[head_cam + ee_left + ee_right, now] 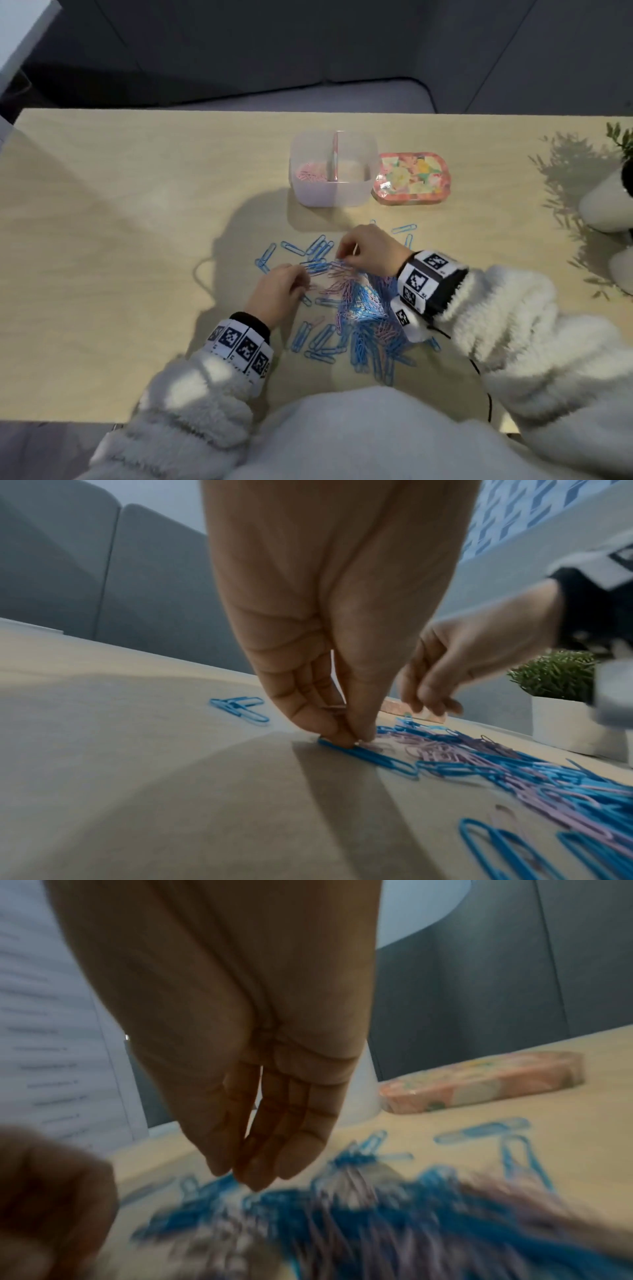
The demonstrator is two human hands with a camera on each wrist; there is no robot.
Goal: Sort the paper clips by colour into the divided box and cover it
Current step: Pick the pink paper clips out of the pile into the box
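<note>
Head view: pink and blue paper clips (356,308) were piled on the table (137,205), left hand (279,294) fingers were pinched on some, right hand (371,248) fingers were held together, so tangled blue ones could be dragged into the pink side of the divided box (334,169).

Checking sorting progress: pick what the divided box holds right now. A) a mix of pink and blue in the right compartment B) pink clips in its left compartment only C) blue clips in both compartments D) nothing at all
B: in the head view the divided box shows pink clips left of its divider, and the right compartment looks empty.

Wooden table (137,205) bears paper clips (356,318), divided box (334,197), lid (412,180)
</note>
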